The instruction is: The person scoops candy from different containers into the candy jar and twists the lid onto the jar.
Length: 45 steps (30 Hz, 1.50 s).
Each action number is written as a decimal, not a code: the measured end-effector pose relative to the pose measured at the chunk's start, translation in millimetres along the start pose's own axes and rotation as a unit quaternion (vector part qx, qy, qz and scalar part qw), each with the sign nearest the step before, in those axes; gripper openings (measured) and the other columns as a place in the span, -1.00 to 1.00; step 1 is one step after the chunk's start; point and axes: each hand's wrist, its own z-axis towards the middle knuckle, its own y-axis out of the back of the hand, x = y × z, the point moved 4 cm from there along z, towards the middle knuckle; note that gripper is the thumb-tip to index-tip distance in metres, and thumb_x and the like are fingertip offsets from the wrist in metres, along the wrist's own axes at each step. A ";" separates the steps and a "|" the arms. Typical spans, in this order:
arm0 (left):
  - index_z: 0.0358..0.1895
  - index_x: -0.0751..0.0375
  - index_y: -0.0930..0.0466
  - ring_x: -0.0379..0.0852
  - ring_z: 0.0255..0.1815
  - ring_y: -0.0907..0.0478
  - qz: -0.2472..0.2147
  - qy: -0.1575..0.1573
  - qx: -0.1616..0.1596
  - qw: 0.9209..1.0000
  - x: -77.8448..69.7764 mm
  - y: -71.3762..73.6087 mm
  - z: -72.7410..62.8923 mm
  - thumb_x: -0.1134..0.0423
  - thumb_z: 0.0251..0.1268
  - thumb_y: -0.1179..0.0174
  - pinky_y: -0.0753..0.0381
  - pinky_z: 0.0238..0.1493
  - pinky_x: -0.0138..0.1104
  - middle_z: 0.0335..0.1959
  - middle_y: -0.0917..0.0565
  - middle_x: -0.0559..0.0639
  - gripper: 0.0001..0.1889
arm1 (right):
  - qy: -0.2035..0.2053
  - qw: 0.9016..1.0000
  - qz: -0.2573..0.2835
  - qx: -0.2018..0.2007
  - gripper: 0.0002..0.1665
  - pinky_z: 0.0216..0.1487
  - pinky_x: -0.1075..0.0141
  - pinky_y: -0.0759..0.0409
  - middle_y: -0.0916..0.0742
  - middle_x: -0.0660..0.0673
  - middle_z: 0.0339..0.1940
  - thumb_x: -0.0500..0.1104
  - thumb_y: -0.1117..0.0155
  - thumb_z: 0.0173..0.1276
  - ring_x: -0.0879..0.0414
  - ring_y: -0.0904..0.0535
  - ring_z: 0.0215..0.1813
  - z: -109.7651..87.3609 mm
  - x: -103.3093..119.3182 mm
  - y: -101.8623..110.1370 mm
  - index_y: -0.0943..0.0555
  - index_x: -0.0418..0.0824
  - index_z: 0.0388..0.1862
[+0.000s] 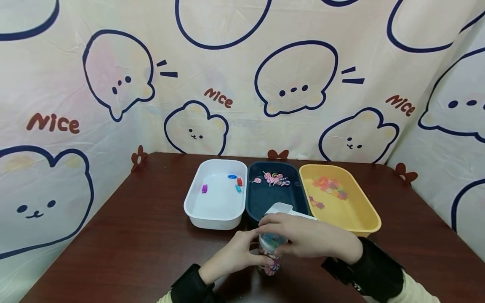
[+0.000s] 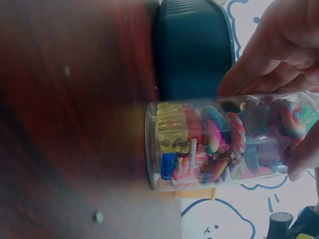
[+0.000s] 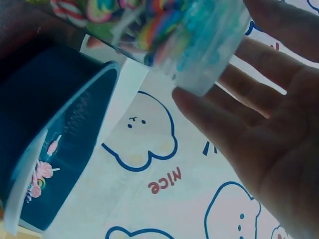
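Observation:
A clear jar point(image 2: 219, 144) stands on the table in front of the trays, packed with small candy-like charms, among them lollipops, swirls and stars. My left hand point(image 1: 235, 254) grips it from the left side, thumb and fingers around its upper half in the left wrist view. From above and the right, my right hand point(image 1: 310, 236) holds the translucent lid point(image 3: 197, 79) at the top, fingers bent over it. Part of the jar's top is hidden by this hand in the head view. Behind it a white scoop point(image 1: 279, 208) lies across the dark tray's near rim.
Three trays stand side by side: a white one point(image 1: 216, 208) with several wrapped-candy pieces, a dark teal one point(image 1: 261, 204) with small lollipops, and a yellow one point(image 1: 356, 216) with star-like pieces. A printed cloth point(image 1: 242, 84) hangs behind the brown table point(image 1: 151, 235).

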 end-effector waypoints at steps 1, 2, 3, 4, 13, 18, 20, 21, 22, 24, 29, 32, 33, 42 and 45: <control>0.35 0.40 -0.46 0.16 0.23 -0.64 0.000 0.002 0.000 1.000 0.3 -0.1 0.1 0.32 0.28 -0.42 -0.66 0.25 -0.19 0.19 -0.69 0.27 -0.41 | -0.003 1.000 0.006 0.008 -0.48 0.17 0.21 -0.71 -0.62 -0.11 0.27 -0.15 -0.42 0.39 0.03 -0.54 0.18 1.0 -0.3 1.2 -0.58 -0.10 0.32; 0.34 0.40 -0.47 0.16 0.23 -0.64 0.002 0.006 0.000 1.000 0.5 -0.1 0.3 0.32 0.28 -0.42 -0.66 0.25 -0.19 0.18 -0.69 0.26 -0.41 | -0.004 1.000 0.011 0.016 -0.47 0.17 0.22 -0.70 -0.62 -0.10 0.26 -0.17 -0.43 0.39 0.04 -0.54 0.17 1.9 0.1 2.7 -0.58 -0.10 0.32; 0.34 0.39 -0.47 0.15 0.22 -0.65 0.003 0.009 0.001 1.000 0.7 0.0 0.4 0.32 0.28 -0.42 -0.67 0.24 -0.20 0.18 -0.69 0.25 -0.42 | -0.005 0.999 0.020 0.024 -0.48 0.19 0.22 -0.69 -0.62 -0.08 0.26 -0.19 -0.42 0.38 0.05 -0.54 0.17 2.9 0.5 4.1 -0.58 -0.09 0.31; 0.33 0.39 -0.48 0.14 0.21 -0.65 0.005 0.010 0.000 1.000 0.7 0.1 0.4 0.31 0.28 -0.42 -0.67 0.24 -0.20 0.17 -0.70 0.25 -0.42 | -0.007 0.999 0.033 0.032 -0.47 0.20 0.24 -0.69 -0.62 -0.07 0.25 -0.21 -0.42 0.38 0.07 -0.53 0.17 3.7 0.8 5.5 -0.58 -0.08 0.32; 0.27 0.38 -0.54 0.10 0.20 -0.66 0.003 0.002 -0.001 1.000 0.7 -1.0 1.6 0.31 0.26 -0.43 -0.67 0.23 -0.26 0.13 -0.72 0.23 -0.47 | -0.010 0.993 0.098 0.065 -0.49 0.22 0.28 -0.64 -0.63 -0.03 0.23 -0.26 -0.40 0.38 0.11 -0.50 0.17 7.3 -2.4 11.9 -0.59 -0.09 0.29; 0.25 0.39 -0.55 0.09 0.19 -0.67 0.011 -0.005 -0.007 1.000 0.6 -1.3 2.6 0.32 0.25 -0.45 -0.67 0.20 -0.32 0.13 -0.72 0.23 -0.48 | -0.060 0.995 0.060 0.046 -0.51 0.09 0.24 -0.69 -0.68 -0.03 0.12 -0.09 -0.44 0.36 0.11 -0.54 0.06 10.3 -2.1 9.2 -0.61 -0.07 0.25; 0.24 0.38 -0.56 0.09 0.18 -0.68 0.013 -0.002 -0.007 1.000 0.2 -1.4 3.3 0.31 0.25 -0.45 -0.67 0.20 -0.31 0.12 -0.73 0.23 -0.49 | -0.103 0.992 0.055 0.040 -0.48 0.02 0.21 -0.71 -0.69 -0.06 0.09 0.01 -0.43 0.37 0.10 -0.56 -0.01 11.3 -2.1 5.6 -0.60 -0.10 0.26; 0.24 0.38 -0.56 0.10 0.18 -0.68 0.014 -0.001 -0.006 1.000 -0.1 -1.4 3.5 0.31 0.24 -0.45 -0.68 0.20 -0.30 0.12 -0.73 0.22 -0.49 | -0.123 0.990 0.053 0.037 -0.45 0.00 0.20 -0.72 -0.70 -0.07 0.07 0.06 -0.42 0.37 0.10 -0.57 -0.04 11.4 -2.2 3.7 -0.59 -0.11 0.26; 0.24 0.37 -0.56 0.11 0.18 -0.68 0.015 0.002 -0.006 1.000 -0.2 -1.4 3.6 0.31 0.25 -0.45 -0.68 0.20 -0.29 0.12 -0.73 0.22 -0.49 | -0.139 0.989 0.048 0.034 -0.41 0.00 0.17 -0.74 -0.70 -0.10 0.09 0.12 -0.40 0.37 0.08 -0.58 -0.05 11.1 -1.7 2.0 -0.58 -0.14 0.27; 0.24 0.37 -0.57 0.12 0.19 -0.68 0.020 0.007 -0.005 1.000 -0.4 -1.2 3.6 0.30 0.25 -0.45 -0.68 0.20 -0.26 0.13 -0.73 0.21 -0.49 | -0.144 0.989 0.016 0.021 -0.31 0.03 0.13 -0.75 -0.69 -0.14 0.13 0.21 -0.38 0.37 0.05 -0.59 -0.02 9.0 0.1 0.3 -0.57 -0.17 0.31; 0.26 0.37 -0.56 0.14 0.22 -0.66 0.027 0.007 -0.001 1.000 -0.4 -0.7 3.4 0.29 0.26 -0.44 -0.68 0.22 -0.25 0.15 -0.72 0.22 -0.48 | -0.086 0.994 -0.073 -0.005 -0.19 0.06 0.13 -0.76 -0.63 -0.15 0.18 0.23 -0.49 0.23 0.01 -0.54 0.08 2.0 4.5 2.4 -0.56 -0.13 0.37; 0.26 0.36 -0.56 0.13 0.21 -0.66 0.023 0.004 -0.001 1.000 -0.5 -0.8 3.7 0.30 0.25 -0.45 -0.67 0.22 -0.26 0.15 -0.72 0.22 -0.48 | -0.081 0.995 -0.065 -0.007 -0.24 -0.02 0.21 -0.77 -0.65 -0.11 0.07 0.10 -0.61 0.15 0.09 -0.58 -0.03 2.3 4.3 4.2 -0.60 -0.11 0.29; 0.25 0.36 -0.56 0.13 0.21 -0.67 0.023 0.003 -0.001 1.000 -0.6 -1.0 3.7 0.30 0.25 -0.45 -0.67 0.22 -0.27 0.14 -0.73 0.21 -0.48 | -0.083 0.994 -0.065 -0.010 -0.26 -0.05 0.23 -0.78 -0.65 -0.10 0.03 0.07 -0.63 0.13 0.12 -0.60 -0.08 3.2 4.1 4.3 -0.61 -0.12 0.25; 0.32 0.33 -0.54 0.09 0.18 -0.68 0.005 0.013 -0.003 1.000 0.3 -2.0 3.0 0.31 0.22 -0.46 -0.68 0.20 -0.29 0.13 -0.74 0.19 -0.42 | -0.243 0.965 -0.074 -0.069 -0.21 -0.34 0.22 -0.70 -0.73 -0.13 -0.35 0.33 -0.52 0.11 0.11 -0.54 -0.42 14.3 3.8 -7.8 -0.64 -0.33 -0.07; 0.30 0.35 -0.55 0.09 0.17 -0.69 0.006 0.011 -0.005 1.000 -0.5 -1.3 3.8 0.31 0.22 -0.47 -0.68 0.20 -0.25 0.13 -0.74 0.21 -0.43 | -0.269 0.960 -0.056 -0.050 -0.13 -0.24 0.14 -0.74 -0.75 -0.17 -0.26 0.40 -0.45 0.16 0.06 -0.59 -0.32 12.3 2.3 -9.3 -0.63 -0.36 0.02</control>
